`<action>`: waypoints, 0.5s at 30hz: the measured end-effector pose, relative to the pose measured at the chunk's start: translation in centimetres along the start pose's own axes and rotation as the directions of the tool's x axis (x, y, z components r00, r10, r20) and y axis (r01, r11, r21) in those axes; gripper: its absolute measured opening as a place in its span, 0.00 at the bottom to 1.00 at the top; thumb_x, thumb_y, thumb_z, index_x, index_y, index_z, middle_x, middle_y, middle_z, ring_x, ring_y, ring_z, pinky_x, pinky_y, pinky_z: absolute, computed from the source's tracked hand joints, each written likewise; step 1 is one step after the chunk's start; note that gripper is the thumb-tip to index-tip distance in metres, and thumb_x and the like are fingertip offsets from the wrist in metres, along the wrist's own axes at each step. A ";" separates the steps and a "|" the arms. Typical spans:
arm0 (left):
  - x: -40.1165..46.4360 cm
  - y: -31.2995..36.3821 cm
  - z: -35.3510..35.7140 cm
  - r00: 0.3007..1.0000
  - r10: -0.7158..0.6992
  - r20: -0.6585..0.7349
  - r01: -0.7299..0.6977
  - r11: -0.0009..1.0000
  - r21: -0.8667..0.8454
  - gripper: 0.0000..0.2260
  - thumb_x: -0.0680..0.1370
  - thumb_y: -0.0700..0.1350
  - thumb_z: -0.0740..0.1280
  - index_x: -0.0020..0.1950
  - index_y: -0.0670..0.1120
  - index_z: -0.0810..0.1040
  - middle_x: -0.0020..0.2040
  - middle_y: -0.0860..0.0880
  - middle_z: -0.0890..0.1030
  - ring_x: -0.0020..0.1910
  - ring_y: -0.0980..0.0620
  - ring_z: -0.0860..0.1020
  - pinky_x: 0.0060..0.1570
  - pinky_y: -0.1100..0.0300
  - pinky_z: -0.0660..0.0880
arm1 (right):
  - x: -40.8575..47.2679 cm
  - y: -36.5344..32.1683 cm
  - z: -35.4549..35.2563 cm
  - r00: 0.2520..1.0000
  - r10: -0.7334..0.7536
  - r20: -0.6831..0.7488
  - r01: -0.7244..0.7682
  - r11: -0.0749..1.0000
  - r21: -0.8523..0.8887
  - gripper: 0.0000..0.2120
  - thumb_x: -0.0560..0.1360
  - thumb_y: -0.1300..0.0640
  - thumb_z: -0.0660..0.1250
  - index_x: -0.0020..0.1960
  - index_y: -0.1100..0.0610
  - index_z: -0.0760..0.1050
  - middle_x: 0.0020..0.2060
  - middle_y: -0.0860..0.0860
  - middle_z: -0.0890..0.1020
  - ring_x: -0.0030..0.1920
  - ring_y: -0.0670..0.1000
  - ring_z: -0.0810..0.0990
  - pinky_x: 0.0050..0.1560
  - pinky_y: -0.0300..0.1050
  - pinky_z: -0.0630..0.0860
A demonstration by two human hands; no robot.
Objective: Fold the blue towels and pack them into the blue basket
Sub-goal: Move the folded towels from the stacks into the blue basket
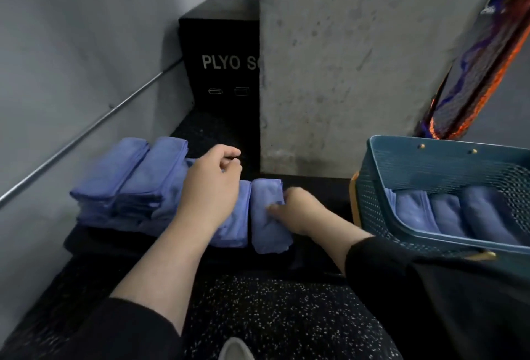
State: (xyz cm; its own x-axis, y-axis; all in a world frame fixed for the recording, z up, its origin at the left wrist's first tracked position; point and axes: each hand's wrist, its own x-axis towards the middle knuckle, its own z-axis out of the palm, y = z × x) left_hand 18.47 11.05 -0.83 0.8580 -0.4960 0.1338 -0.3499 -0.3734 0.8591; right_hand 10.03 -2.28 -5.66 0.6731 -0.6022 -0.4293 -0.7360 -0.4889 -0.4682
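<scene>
Several folded blue towels (134,178) lie in a row on a low black platform (94,245). At the row's right end lies one folded towel (266,222). My right hand (298,210) grips this towel's right edge, fingers curled onto it. My left hand (212,184) hovers over the neighbouring towel (238,216) with fingers curled and nothing held. The blue basket (430,164) stands tilted at the right, with three folded towels (459,213) lined up inside.
A black box (220,52) marked PLYO stands behind the towels, against a concrete pillar (358,58). A metal rail (86,133) runs along the left wall. A colourful strap (473,66) hangs above the basket. Speckled black flooring (272,316) lies in front.
</scene>
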 end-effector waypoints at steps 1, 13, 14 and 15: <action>-0.1 -0.1 -0.2 1.000 0.000 0.021 0.000 1.000 0.000 0.08 0.81 0.45 0.62 0.55 0.54 0.79 0.46 0.54 0.83 0.43 0.51 0.82 0.47 0.53 0.77 | 0.7 0.4 0.8 0.997 0.069 0.018 -0.069 0.997 0.018 0.24 0.77 0.43 0.67 0.61 0.62 0.76 0.55 0.58 0.82 0.56 0.59 0.81 0.47 0.44 0.71; 0.8 -0.4 -0.2 0.999 -0.020 0.050 0.024 0.997 -0.069 0.09 0.81 0.47 0.65 0.59 0.51 0.80 0.43 0.54 0.82 0.47 0.52 0.81 0.53 0.54 0.77 | 1.0 1.1 3.7 0.975 0.131 -0.179 0.050 0.653 0.755 0.08 0.73 0.59 0.70 0.51 0.59 0.79 0.42 0.55 0.84 0.38 0.52 0.82 0.33 0.43 0.78; 0.8 -0.4 0.0 0.996 -0.059 0.074 0.063 0.996 -0.062 0.12 0.80 0.50 0.66 0.62 0.50 0.80 0.45 0.55 0.82 0.49 0.52 0.80 0.55 0.56 0.76 | 0.2 0.9 3.1 0.973 0.096 -0.209 0.114 0.590 0.800 0.07 0.73 0.60 0.70 0.51 0.58 0.80 0.43 0.55 0.85 0.41 0.54 0.84 0.38 0.46 0.82; 0.7 -0.3 0.2 0.988 -0.103 0.116 0.110 0.992 -0.059 0.17 0.79 0.55 0.67 0.64 0.50 0.79 0.49 0.54 0.83 0.52 0.52 0.80 0.58 0.55 0.75 | -0.7 0.7 2.5 0.973 0.041 -0.227 0.170 0.536 0.827 0.08 0.73 0.59 0.70 0.52 0.57 0.80 0.44 0.55 0.86 0.45 0.57 0.86 0.45 0.52 0.84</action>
State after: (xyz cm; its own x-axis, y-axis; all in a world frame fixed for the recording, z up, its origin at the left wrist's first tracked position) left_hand 19.10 10.67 -1.15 0.8400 -0.5424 -0.0133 -0.2304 -0.3788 0.8963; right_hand 9.21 -0.64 -7.57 0.6087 -0.7490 -0.2619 -0.2208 0.1571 -0.9626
